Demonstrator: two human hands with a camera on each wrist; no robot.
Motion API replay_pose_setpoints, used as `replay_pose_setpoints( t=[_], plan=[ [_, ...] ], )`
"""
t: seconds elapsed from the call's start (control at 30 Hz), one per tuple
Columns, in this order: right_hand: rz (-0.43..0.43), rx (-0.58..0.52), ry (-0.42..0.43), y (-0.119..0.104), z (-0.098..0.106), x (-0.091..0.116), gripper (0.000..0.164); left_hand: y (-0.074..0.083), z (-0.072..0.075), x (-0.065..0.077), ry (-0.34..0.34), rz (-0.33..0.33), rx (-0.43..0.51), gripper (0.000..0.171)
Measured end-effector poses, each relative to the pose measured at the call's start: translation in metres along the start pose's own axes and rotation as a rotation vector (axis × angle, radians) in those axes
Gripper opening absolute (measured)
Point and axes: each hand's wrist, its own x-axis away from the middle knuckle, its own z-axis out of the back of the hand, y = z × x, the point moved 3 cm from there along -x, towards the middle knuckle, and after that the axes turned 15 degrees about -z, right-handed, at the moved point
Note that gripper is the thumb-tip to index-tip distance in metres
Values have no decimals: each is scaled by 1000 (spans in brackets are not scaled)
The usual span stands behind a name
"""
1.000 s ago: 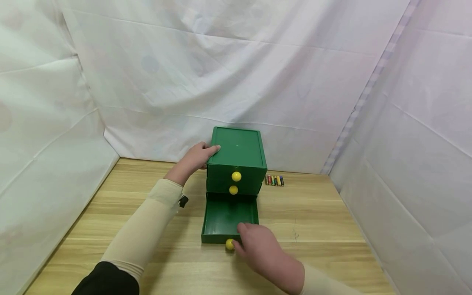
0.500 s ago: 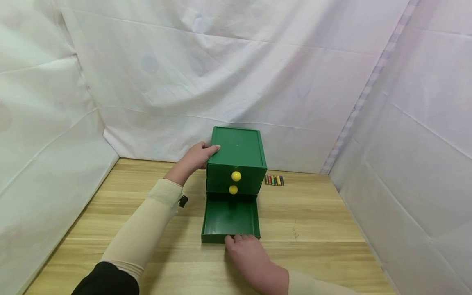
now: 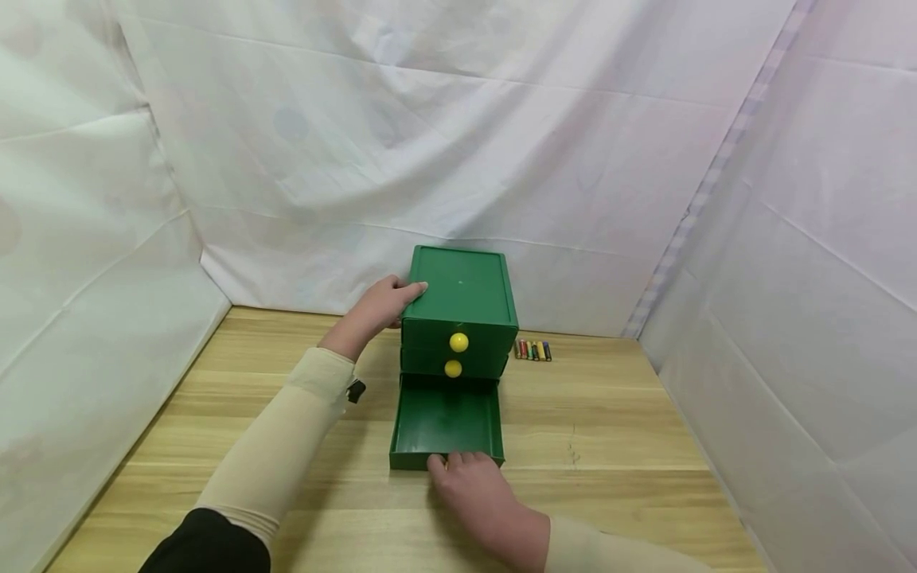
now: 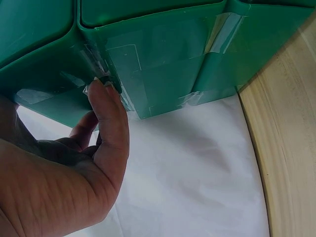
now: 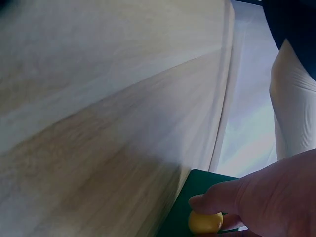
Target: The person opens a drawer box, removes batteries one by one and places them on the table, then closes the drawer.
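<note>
A green drawer cabinet (image 3: 462, 282) with yellow ball knobs stands against the back cloth. Its bottom drawer (image 3: 444, 426) is pulled out and has nothing in it; the upper two are in. My left hand (image 3: 380, 309) grips the cabinet's upper left side, thumb on the top; in the left wrist view its fingertips press the taped seam between the green units. At the drawer's front, my right hand (image 3: 476, 493) pinches the bottom knob (image 5: 205, 223) between thumb and fingers. That knob is mostly hidden in the head view but shows in the right wrist view.
Several small batteries (image 3: 533, 351) lie in a row on the wooden table (image 3: 609, 430), right of the cabinet. White cloth walls (image 3: 809, 263) enclose the table at the left, back and right.
My right hand has come left and down onto the bottom knob, covering it. The drawer has shifted very slightly inward. The left hand stays on the cabinet.
</note>
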Motion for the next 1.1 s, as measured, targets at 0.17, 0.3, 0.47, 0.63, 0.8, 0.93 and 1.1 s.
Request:
replay_pose_setpoints(
  t=[0.17, 0.3, 0.47, 0.63, 0.8, 0.93, 1.1],
  plan=[
    [11, 4, -1, 1, -4, 0, 22, 0, 0, 0, 1, 1, 3, 78],
    [12, -7, 20, 2, -8, -1, 24, -1, 1, 0, 1, 0, -2, 79],
    [6, -19, 13, 3, -12, -2, 24, -2, 1, -1, 2, 2, 5, 79],
    [3, -39, 2, 5, -11, -2, 25, -2, 0, -1, 4, -2, 11, 76],
    [5, -55, 25, 7, -9, -2, 25, -2, 0, -1, 6, -1, 13, 75],
    [-3, -75, 44, 8, -8, -2, 26, -2, 0, -1, 3, 0, 12, 75],
    [-9, -94, 62, 9, -9, -4, 27, -3, 0, -2, 1, 1, -1, 74]
  ],
)
